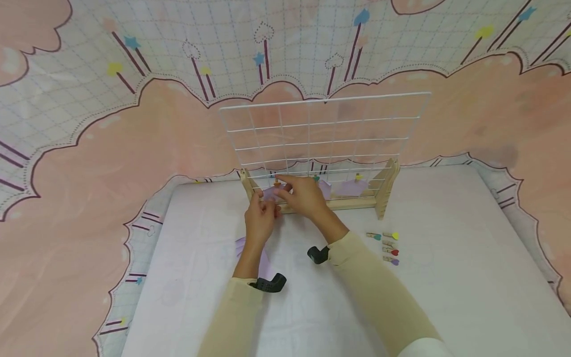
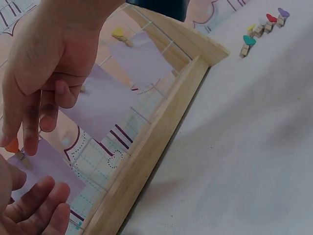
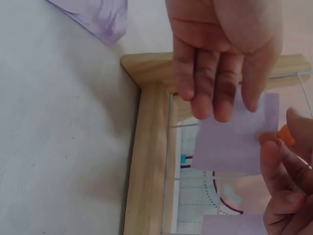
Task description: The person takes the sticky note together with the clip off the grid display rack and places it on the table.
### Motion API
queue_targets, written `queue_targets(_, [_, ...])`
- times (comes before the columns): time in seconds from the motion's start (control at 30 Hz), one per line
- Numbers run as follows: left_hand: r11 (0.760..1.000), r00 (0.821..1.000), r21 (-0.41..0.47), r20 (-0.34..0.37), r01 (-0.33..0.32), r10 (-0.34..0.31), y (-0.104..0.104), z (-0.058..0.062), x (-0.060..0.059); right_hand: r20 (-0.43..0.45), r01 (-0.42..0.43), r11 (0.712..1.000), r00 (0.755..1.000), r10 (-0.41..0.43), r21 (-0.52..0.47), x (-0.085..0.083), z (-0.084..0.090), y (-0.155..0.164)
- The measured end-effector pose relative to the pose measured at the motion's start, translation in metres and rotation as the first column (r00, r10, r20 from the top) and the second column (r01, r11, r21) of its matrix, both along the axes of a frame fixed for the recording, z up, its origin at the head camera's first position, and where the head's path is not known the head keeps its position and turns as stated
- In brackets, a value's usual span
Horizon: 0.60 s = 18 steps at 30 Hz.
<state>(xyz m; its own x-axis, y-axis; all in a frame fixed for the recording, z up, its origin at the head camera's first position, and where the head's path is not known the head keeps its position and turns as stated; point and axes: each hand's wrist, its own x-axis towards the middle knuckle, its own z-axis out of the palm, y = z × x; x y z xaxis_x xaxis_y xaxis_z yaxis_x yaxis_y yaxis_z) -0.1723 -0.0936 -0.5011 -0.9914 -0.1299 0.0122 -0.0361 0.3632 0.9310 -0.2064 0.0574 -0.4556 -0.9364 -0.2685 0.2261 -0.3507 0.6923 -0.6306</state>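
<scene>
A small lilac paper square (image 3: 234,139) hangs against the lowest wire of the white wire grid (image 1: 321,134), at its left end, just above the wooden stand (image 2: 146,161). An orange-tipped clothespin (image 2: 14,149) sits on the paper's upper edge, its long axis roughly upright. The right hand (image 1: 303,196) pinches that pin between thumb and fingers (image 2: 30,125). The left hand (image 1: 260,218) lies just below and to the left, fingers (image 3: 215,93) loosely extended toward the paper's lower edge; whether they touch it cannot be told. Two further lilac squares (image 2: 142,58) hang to the right, already pinned. Spare clothespins (image 1: 385,244) lie well apart on the white counter (image 1: 446,277); more lilac sheets (image 3: 98,17) lie near the left forearm. The grid wires closely flank the pin.
</scene>
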Motion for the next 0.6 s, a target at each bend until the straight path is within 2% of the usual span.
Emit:
queue_targets(0.17, [0.997, 1.000, 0.079, -0.013, -0.007, 0.008, 0.002, 0.000, -0.004, -0.066, 0.052, 0.998, 0.997, -0.050, 0.037, -0.001, -0.001, -0.006])
queue_targets(0.27, [0.996, 1.000, 0.094, -0.029, -0.009, 0.012, 0.002, 0.001, -0.005, -0.114, 0.092, 0.995, 0.990, -0.086, 0.047, -0.002, -0.002, -0.009])
queue_targets(0.6, [0.995, 0.998, 0.096, -0.063, 0.007, -0.001, 0.002, 0.001, -0.006, -0.218, 0.173, 0.983, 0.959, -0.181, -0.053, -0.001, -0.008, -0.014])
